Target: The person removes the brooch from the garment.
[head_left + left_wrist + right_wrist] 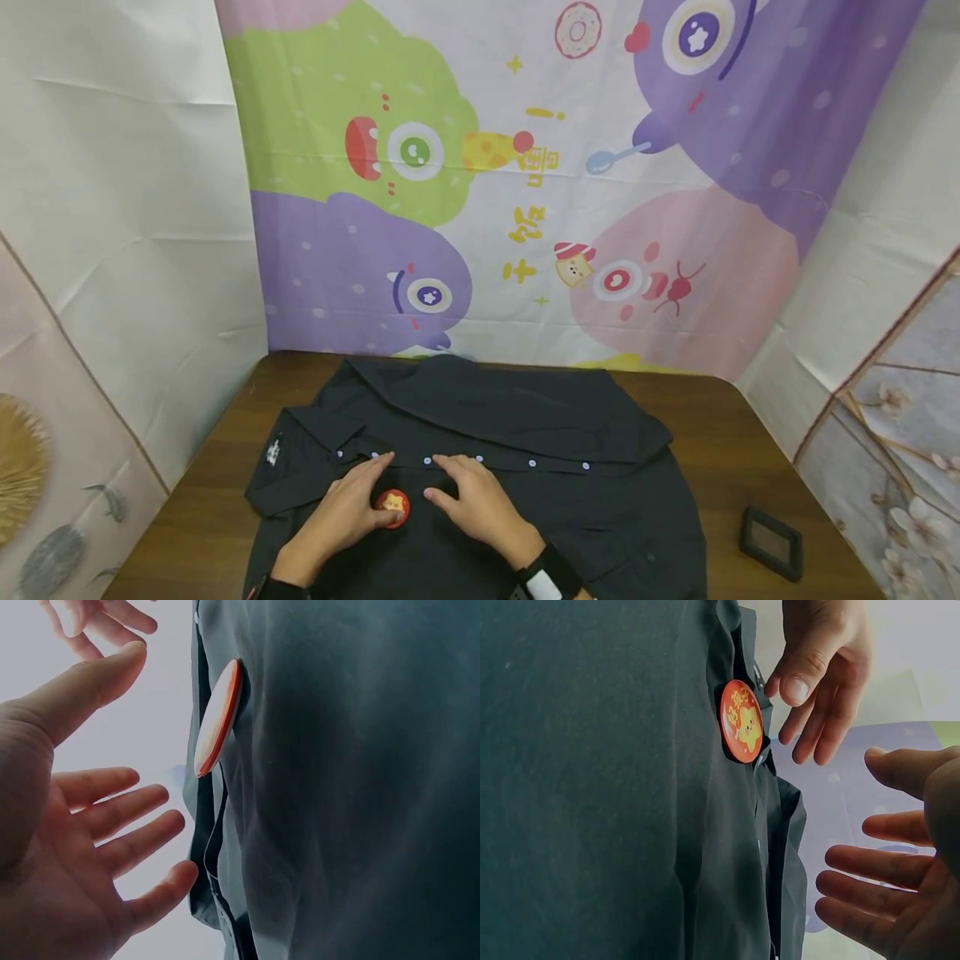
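Observation:
A black shirt (525, 508) with white buttons lies spread over the wooden table. On it rests a round red badge (742, 724) with a yellow star figure; the left wrist view catches the badge (220, 720) edge-on. Above the badge is my left hand (347, 508), fingers spread and relaxed, the thumb overlapping it in the head view but apart from it in the wrist views. My right hand (483, 504) hovers over the shirt to the right of the badge, fingers extended, holding nothing.
A small black rectangular frame (771, 543) lies on the wooden table (757, 450) to the right of the shirt. Behind the table hangs a cartoon-printed cloth (517, 333), with white sheets (172, 300) at the sides.

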The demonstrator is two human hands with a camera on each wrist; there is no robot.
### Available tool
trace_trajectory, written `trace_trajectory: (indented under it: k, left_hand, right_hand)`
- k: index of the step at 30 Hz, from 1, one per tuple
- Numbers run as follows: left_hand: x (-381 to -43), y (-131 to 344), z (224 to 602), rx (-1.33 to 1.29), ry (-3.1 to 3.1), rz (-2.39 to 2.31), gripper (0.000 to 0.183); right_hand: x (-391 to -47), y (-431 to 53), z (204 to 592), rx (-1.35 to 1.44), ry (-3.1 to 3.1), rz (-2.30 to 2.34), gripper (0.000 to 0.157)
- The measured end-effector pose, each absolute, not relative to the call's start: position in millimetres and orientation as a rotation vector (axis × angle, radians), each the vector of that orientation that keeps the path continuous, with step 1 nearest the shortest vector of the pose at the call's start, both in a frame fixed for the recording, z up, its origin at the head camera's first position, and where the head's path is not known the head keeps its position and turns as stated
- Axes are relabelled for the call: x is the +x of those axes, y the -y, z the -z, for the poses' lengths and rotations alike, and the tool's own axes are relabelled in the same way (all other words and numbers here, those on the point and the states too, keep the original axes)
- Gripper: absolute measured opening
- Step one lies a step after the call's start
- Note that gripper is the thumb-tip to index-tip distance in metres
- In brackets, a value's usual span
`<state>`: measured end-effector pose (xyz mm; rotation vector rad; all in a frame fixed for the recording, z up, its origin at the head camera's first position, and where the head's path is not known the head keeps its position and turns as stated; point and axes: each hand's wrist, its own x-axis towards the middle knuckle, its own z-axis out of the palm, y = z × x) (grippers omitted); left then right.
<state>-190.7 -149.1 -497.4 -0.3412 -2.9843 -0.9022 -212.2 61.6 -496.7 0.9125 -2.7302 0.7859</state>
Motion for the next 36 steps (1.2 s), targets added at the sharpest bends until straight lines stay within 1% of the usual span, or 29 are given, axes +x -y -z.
trace_trajectory:
  k: [8,16,36]
  left_hand:
    - [-191.1,148.6,502.2,-0.365,2.984,0.911,0.075]
    - [-190.7,149.8,502.1,-0.396,2.965,0.885,0.076]
    - [-190.3,150.6,503.2,-0.370,3.002,0.892,0.077]
  right_hand:
    - [-210.6,-60.3,499.2,0.919,2.764,-0.780,0.049]
    - [-209.6,-59.8,501.4,0.926,2.764,-0.798,0.048]
    - [-210.3,-51.9,505.9,0.983,2.721,-0.737,0.046]
